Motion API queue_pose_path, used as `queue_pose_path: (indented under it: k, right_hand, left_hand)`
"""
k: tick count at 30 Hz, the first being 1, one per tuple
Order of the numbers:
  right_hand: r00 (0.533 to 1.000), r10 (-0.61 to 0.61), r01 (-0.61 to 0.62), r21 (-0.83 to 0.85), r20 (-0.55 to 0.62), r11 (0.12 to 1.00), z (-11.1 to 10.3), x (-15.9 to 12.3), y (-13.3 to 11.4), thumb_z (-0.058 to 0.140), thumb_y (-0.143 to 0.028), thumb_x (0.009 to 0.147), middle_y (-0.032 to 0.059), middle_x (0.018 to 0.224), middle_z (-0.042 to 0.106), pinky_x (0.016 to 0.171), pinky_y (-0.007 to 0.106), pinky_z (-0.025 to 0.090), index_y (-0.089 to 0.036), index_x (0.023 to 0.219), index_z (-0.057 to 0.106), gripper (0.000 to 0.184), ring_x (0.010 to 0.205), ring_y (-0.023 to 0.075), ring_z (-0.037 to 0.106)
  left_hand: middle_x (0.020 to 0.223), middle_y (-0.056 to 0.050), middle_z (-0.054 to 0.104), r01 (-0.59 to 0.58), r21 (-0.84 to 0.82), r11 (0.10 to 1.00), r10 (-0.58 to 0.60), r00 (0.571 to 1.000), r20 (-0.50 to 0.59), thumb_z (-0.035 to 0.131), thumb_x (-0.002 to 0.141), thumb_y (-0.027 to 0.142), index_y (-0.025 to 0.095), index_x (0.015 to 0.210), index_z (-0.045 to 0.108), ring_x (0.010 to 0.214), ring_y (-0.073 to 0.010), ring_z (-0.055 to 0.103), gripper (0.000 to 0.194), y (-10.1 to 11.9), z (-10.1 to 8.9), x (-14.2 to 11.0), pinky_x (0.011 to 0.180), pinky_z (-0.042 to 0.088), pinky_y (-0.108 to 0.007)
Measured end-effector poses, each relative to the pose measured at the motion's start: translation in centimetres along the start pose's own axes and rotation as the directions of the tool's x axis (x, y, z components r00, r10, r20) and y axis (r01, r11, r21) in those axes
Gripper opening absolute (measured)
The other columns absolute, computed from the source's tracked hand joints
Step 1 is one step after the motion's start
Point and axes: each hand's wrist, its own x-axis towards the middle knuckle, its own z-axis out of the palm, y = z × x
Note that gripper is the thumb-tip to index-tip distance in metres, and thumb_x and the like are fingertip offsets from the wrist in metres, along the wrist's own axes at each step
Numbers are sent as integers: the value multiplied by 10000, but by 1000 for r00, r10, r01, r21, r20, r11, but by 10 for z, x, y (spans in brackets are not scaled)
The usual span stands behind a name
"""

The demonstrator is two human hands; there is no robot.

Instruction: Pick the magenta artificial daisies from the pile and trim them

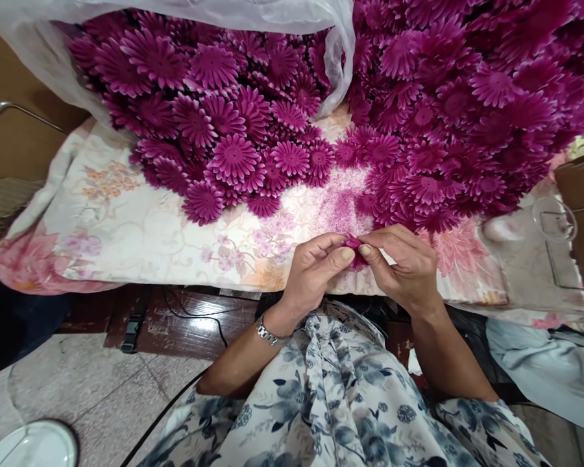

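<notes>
- broad worktop (160,243) under a cream cloth printed with pink and orange flowers; its near edge runs just on the wearer's side of the fingers (343,255).
- large heap of magenta, many-petalled, fabric-looking flower heads (448,117), spread beyond the fingers and to their right, nearest blooms close by.
- second heap of the same magenta flower heads with pale-edged petals (233,159), beyond the fingers and to their left.
- loose white garment with blue-grey floral print (340,389), worn by the person, below the fingers.
- translucent white plastic bag (338,71), mouth arched over the left heap, well beyond the fingers.
- left hand (311,269) and right hand (406,263), bare, side by side over the near edge.
- scatter of fine magenta dust (338,194) on the cloth, just beyond the fingers.
- silver metal-link wristwatch (267,332), on the left wrist, behind those fingers.
- small magenta petalled piece (353,241), between both sets of fingertips. each thumb closed toward its forefinger, pinching it; piece partly hidden, exact fold cannot be told.
</notes>
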Motion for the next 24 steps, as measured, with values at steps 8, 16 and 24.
queue_pose_path:
  k: [8,16,24]
  right_hand:
    - [999,32,-34,89,27,995,2,-2,-2,557,-163,839,29,723,686,658,282,499,-188,834,651,97,694,141,618]
    - [989,149,-147,126,-8,981,2,-4,-3,539,-166,845,1,640,597,596,256,441,-188,728,588,129,627,118,569]
    - [978,200,-191,136,-55,972,4,-6,-3,555,-148,829,-8,641,590,606,254,436,-192,714,563,123,627,114,562]
  left_hand:
    - [572,13,608,25,9,1000,-24,995,-99,780,630,304,161,608,706,567,-78,506,163,-4,-1,1,579,419,-214]
    - [517,30,537,11,-2,1000,-11,993,-119,783,621,352,157,564,668,505,-60,424,234,-3,1,2,533,362,-214]
    - [531,26,525,-18,82,996,28,992,-125,752,666,356,157,580,649,517,-69,420,239,-5,-1,1,528,346,-217]
